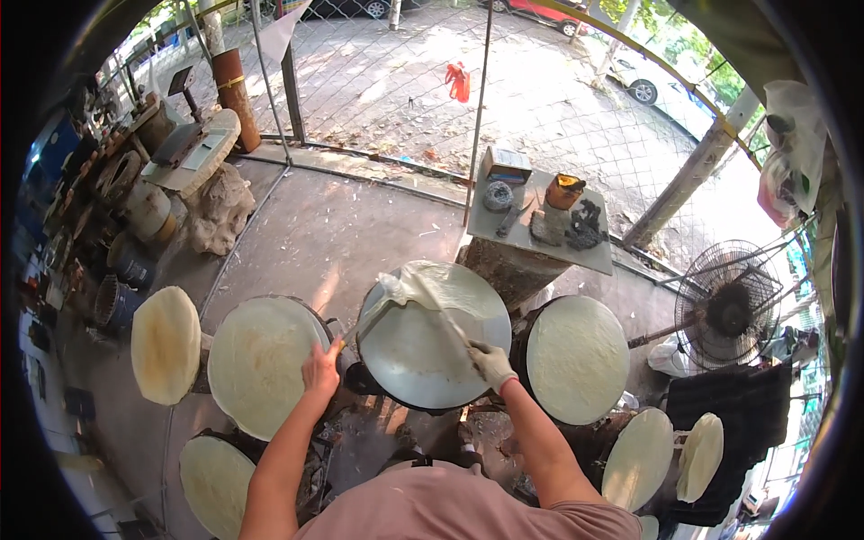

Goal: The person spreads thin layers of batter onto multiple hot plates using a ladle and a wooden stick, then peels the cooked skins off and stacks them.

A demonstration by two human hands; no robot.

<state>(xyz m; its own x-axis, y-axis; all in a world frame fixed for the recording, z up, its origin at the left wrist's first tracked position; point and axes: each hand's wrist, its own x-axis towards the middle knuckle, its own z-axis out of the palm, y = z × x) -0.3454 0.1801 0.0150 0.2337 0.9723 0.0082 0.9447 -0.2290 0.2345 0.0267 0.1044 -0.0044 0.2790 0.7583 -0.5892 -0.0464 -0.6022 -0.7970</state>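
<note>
In front of me sits a round, pale grey griddle (pixel 409 360). A thin whitish sheet of dough (pixel 463 286) lies loosely bunched along its far side. My bare left hand (pixel 322 367) is closed round the yellowish handle of a scraper (pixel 367 321), whose far end meets the bunched sheet at the griddle's far left. On my right hand (pixel 492 364) is a pale work glove. Its fingers grip a long, flat wooden stick (pixel 438 306) slanting over the griddle, with its far end against the dough sheet.
Dough-covered griddles stand on the left (pixel 265 360) and right (pixel 576 360). A stack of pale flatbreads (pixel 166 345) is at far left. Beyond my griddle, a small table (pixel 499 211) holds a box and an orange tub. A black fan (pixel 729 306) stands right, before a wire fence (pixel 558 135).
</note>
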